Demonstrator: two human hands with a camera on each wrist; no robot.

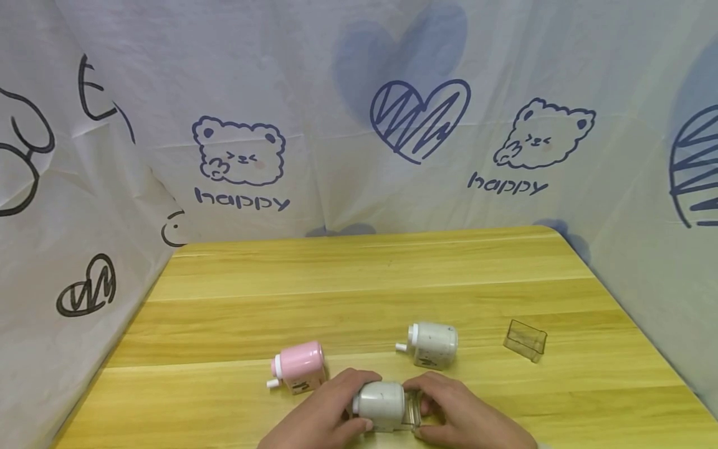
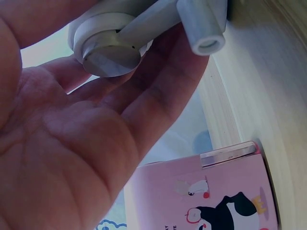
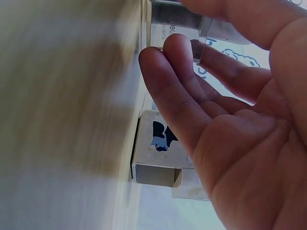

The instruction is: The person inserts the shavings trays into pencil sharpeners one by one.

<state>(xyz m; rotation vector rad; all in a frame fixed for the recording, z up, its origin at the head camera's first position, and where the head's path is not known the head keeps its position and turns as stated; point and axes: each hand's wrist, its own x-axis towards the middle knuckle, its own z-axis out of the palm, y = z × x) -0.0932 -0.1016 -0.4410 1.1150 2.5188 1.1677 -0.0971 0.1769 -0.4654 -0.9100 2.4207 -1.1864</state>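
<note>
Clear plastic is showing where the right hand's fingers are pinching a drawer, jutting from the right end of a grey crank pencil sharpener. The left hand's fingers are gripping its body, whose long axis is running left to right above the desk's near edge.

The pink sharpener crowds the left hand, but room lies between the far sharpener and tray.

On table: side sharpener left of front sharpener; rear sharpener behind front one; loose bin farther right.
</note>
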